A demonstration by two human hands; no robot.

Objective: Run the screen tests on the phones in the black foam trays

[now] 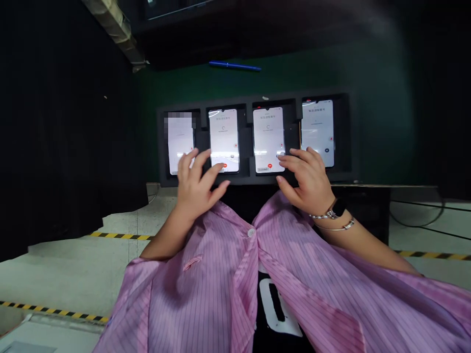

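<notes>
Several lit smartphones lie face up in a row, each in a slot of a black tray (pixel 246 179). My left hand (pixel 195 189) is open, with spread fingers over the lower parts of the leftmost phone (pixel 180 152) and the phone beside it (pixel 224 139). One fingertip is near the red call button on that second phone. Open too, my right hand (pixel 309 181) reaches across the gap between a phone right of centre (pixel 268 135) and the rightmost phone (pixel 317 127). Whether the fingertips touch the screens, I cannot tell. Neither hand holds anything.
A blue pen (pixel 235 65) lies on the dark green tabletop (pixel 176 88) beyond the tray. At the upper left, a wrapped bar (pixel 114 24) slants down to the table. Black cloth (pixel 66 122) hangs at the left. Yellow-and-black tape (pixel 121 236) marks the floor below.
</notes>
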